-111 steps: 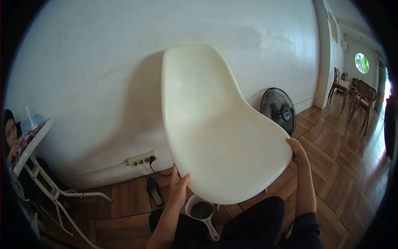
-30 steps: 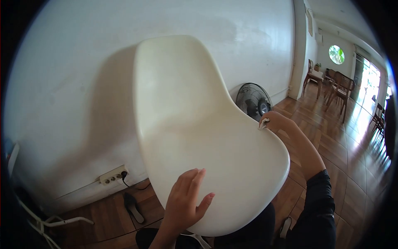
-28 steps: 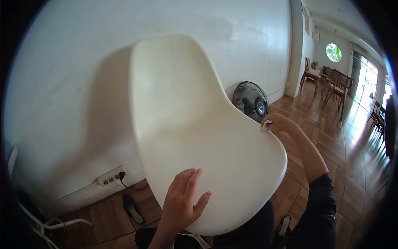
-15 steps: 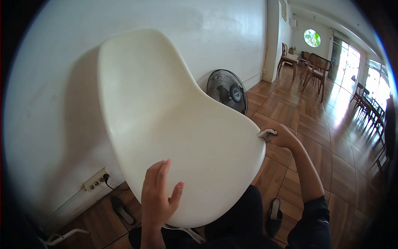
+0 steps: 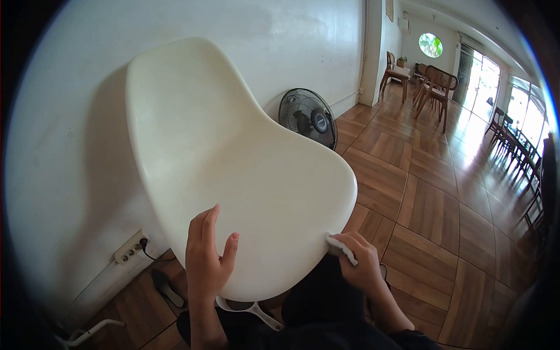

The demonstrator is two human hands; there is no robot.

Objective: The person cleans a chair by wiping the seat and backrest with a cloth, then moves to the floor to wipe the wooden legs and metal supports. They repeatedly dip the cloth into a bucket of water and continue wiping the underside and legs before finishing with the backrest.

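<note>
Clutching a white cloth (image 5: 344,249) in curled fingers, the right hand (image 5: 364,261) has it at the near right edge of a cream chair (image 5: 274,186) before a pale wall (image 5: 286,41). Over the near left edge, the left hand (image 5: 206,256) has fingers nearly together, thumb spread; contact unclear.

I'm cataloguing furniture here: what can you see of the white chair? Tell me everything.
The chair is a creamy white, smooth, plastic-looking shell, its tall rounded back curving into a broad seat. It faces the camera, its back towards the wall; no legs show. The right hand holds a white cloth against its near right rim; the left hand is over its near left side, contact unclear.
</note>
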